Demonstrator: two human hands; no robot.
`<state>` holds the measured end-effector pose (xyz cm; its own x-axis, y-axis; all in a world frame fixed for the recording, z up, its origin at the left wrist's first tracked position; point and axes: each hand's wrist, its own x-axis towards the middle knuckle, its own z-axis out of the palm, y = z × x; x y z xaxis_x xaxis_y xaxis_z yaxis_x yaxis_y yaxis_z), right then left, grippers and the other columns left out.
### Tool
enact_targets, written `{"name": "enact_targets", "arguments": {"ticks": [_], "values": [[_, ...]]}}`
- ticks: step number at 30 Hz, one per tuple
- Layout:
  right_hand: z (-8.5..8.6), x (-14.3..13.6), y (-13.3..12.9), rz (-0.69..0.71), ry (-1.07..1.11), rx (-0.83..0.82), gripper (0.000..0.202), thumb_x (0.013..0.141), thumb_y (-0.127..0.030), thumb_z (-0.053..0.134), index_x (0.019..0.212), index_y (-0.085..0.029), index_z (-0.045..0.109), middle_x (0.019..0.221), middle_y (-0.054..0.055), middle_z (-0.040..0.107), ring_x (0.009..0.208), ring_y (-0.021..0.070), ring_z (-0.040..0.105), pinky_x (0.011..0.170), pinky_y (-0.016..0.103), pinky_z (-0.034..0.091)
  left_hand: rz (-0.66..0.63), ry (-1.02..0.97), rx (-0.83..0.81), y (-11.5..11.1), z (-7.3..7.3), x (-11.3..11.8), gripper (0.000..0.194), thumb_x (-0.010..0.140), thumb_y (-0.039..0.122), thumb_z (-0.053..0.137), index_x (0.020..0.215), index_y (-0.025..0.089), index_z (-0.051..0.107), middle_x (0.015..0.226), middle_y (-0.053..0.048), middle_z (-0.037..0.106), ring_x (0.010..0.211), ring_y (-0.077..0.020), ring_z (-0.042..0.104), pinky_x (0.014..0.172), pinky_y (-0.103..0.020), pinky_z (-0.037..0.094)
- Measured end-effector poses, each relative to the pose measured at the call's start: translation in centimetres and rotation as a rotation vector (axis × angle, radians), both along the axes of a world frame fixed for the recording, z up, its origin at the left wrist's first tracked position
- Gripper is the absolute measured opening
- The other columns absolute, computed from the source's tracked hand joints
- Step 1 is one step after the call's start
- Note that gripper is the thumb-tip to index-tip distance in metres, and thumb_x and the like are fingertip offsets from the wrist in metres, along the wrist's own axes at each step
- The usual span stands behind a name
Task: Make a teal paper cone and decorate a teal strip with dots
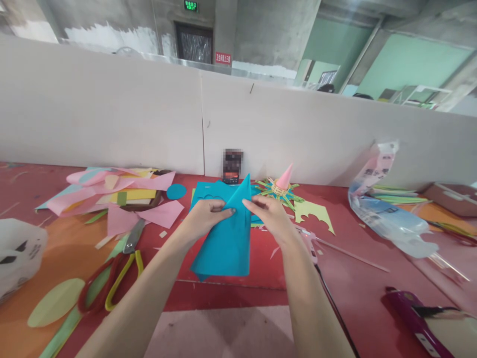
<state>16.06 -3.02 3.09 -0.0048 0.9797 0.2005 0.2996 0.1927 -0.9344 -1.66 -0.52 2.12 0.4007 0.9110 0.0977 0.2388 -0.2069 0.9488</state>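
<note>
A blue paper sheet (pixel 231 243), rolled toward a cone with its pointed tip upward, is held above the red table. My left hand (pixel 210 215) pinches its left edge below the tip, thumb on the front. On the right edge, my right hand (pixel 266 211) grips the paper between thumb and fingers. Behind it lie more blue paper (pixel 203 190) and a woven piece with a pink cone (pixel 285 179) on it. A pink glue gun (pixel 308 243) rests just right of my right hand, partly hidden by the wrist.
Scissors (pixel 130 246) and pink paper scraps (pixel 122 219) lie at the left, near a pale oval (pixel 55 302). A phone-like device (pixel 231 166) leans on the white partition (pixel 149 114). Plastic packaging (pixel 391 223) and a purple tool (pixel 413 318) are at the right.
</note>
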Motion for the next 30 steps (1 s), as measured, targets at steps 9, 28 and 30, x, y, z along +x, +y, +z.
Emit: {"name": "enact_targets", "arguments": {"ticks": [9, 28, 30], "values": [[0.2, 0.3, -0.2, 0.005, 0.038, -0.053, 0.031, 0.071, -0.048, 0.058, 0.067, -0.018, 0.062, 0.068, 0.000, 0.056, 0.068, 0.0140, 0.050, 0.063, 0.026, 0.038, -0.001, -0.015, -0.059, 0.0, 0.1, 0.0, 0.036, 0.067, 0.051, 0.056, 0.059, 0.018, 0.046, 0.054, 0.004, 0.039, 0.051, -0.0106, 0.040, 0.047, -0.024, 0.031], [0.2, 0.0, -0.3, 0.014, -0.059, 0.032, 0.026, 0.069, -0.042, 0.061, 0.062, -0.017, 0.057, 0.065, -0.001, 0.053, 0.063, 0.0130, 0.046, 0.058, 0.025, 0.034, 0.020, -0.083, -0.114, -0.9, -0.5, 1.6, 0.027, 0.063, 0.042, 0.064, 0.070, 0.016, 0.063, 0.064, -0.002, 0.064, 0.059, -0.0186, 0.059, 0.049, -0.028, 0.043], [0.1, 0.0, -0.2, 0.024, -0.067, 0.050, 0.027, 0.070, -0.042, 0.061, 0.061, -0.017, 0.055, 0.065, -0.001, 0.052, 0.063, 0.0129, 0.046, 0.058, 0.025, 0.034, 0.028, -0.070, -0.103, -0.9, -0.6, 1.5, 0.027, 0.064, 0.042, 0.063, 0.070, 0.016, 0.064, 0.064, -0.002, 0.064, 0.059, -0.0186, 0.059, 0.049, -0.028, 0.042]]}}
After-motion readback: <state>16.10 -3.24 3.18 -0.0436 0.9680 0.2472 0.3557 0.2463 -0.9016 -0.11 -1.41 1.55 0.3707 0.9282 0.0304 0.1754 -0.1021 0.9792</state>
